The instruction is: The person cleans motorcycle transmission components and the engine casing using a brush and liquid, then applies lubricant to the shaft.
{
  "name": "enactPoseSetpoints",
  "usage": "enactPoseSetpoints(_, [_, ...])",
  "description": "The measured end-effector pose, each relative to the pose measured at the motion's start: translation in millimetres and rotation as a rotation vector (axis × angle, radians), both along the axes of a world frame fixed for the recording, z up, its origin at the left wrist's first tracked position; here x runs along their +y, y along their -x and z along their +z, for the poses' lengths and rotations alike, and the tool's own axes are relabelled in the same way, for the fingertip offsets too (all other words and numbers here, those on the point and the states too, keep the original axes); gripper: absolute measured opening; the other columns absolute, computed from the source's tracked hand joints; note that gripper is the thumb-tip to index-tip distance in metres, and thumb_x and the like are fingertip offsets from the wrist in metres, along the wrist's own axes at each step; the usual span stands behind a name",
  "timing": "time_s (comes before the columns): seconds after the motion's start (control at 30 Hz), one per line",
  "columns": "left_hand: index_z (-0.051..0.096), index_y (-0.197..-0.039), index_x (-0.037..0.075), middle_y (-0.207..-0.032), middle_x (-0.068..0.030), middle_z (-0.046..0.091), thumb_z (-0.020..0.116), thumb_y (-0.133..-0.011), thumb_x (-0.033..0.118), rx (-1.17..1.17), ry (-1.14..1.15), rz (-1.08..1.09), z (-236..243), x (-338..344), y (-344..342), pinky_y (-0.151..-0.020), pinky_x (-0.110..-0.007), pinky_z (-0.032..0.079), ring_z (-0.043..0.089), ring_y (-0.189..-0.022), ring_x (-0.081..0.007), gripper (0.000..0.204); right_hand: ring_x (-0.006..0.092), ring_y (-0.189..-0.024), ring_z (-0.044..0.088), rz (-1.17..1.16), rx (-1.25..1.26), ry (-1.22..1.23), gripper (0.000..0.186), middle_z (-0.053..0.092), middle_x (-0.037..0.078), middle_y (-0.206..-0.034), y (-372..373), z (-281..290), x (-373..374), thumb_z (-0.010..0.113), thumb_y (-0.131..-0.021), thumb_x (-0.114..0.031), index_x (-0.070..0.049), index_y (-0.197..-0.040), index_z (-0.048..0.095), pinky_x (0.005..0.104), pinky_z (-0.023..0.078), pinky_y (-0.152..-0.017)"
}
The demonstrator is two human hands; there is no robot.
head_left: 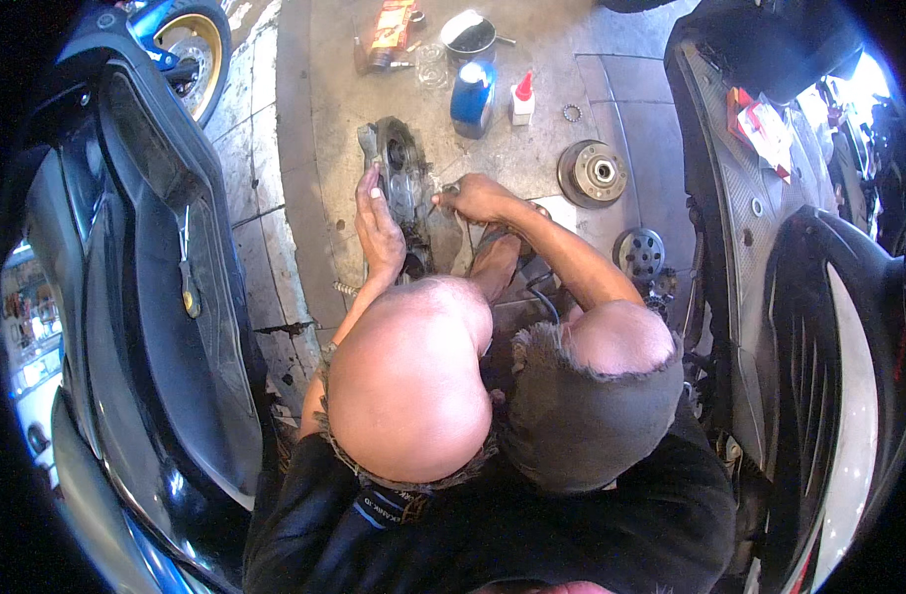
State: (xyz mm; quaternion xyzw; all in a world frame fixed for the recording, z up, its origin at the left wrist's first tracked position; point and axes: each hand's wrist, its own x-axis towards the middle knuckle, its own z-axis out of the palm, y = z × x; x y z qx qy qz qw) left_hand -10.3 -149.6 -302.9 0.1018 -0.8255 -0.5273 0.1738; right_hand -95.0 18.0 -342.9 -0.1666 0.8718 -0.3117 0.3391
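A long, grimy metal casing (pixel 398 148) with round recesses lies on the floor in front of my knees. My left hand (pixel 380 226) stands along its left side, fingers stretched out and together, holding nothing. On the other side, my right hand (pixel 481 198) is closed, its fingertips pinched close to the casing's right edge. Something thin and dark seems to stick out from those fingers, too small to name. My bare feet and a dark cord show partly beneath my right forearm; the casing's near end is partly hidden by my left knee.
Beyond the casing stand a blue bottle (pixel 473 99), a white bottle with a red cap (pixel 522 100) and a round pan (pixel 469 38). A round metal drum (pixel 593 173), a holed disc (pixel 639 253) and a small ring (pixel 571 113) lie rightward. Scooters flank me; a screwdriver (pixel 189 292) rests on the left one.
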Motion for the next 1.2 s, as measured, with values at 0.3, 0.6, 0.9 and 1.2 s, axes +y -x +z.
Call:
enactPoseSetpoints(0.3, [0.045,-0.135,-0.004,-0.135,-0.0209,0.052,0.029,-0.105,0.027,0.027,-0.049,0.028,-16,-7,-1,-0.111,-0.04,0.033,0.048,-0.128,-0.0301,0.046,0.0448,-0.09,0.066,0.092,0.024,0.06,0.07,0.066,0.032,-0.086,11,-9,-13,0.053,-0.088,-0.061,0.007,-0.084,0.07,0.0514,0.051,-0.081])
enactPoseSetpoints(0.6, [0.047,-0.135,-0.003,-0.136,-0.0171,0.051,0.027,-0.105,0.033,-0.017,0.066,-0.002,-11,-3,0,-0.113,-0.039,0.03,0.046,-0.129,-0.0295,0.051,0.0448,-0.084,0.065,0.046,0.018,0.068,0.066,0.065,0.03,-0.08,18,-11,-16,0.053,-0.09,-0.058,0.005,-0.074,0.068,0.0522,0.051,-0.077])
enactPoseSetpoints(0.9, [0.049,-0.134,-0.001,-0.137,-0.0166,0.052,0.032,-0.104,0.03,-0.049,0.081,0.002,0,2,-1,-0.11,-0.037,0.034,0.048,-0.128,-0.0279,0.046,0.0442,-0.087,0.066,-0.227,0.096,0.007,0.058,0.066,0.029,-0.085,-41,20,37,0.057,-0.09,-0.052,0.005,-0.093,0.069,0.05,0.051,-0.08])
enactPoseSetpoints(1.2, [0.041,-0.136,-0.008,-0.141,-0.024,0.045,0.039,-0.103,0.036,-0.158,-0.249,-0.003,-28,-89,2,-0.114,-0.038,0.03,0.043,-0.133,-0.0292,0.055,0.0452,-0.087,0.064,-1.18,0.198,-0.151,0.059,0.067,0.028,-0.09,-117,36,228,0.056,-0.091,-0.055,0.002,-0.098,0.069,0.0471,0.049,-0.077])
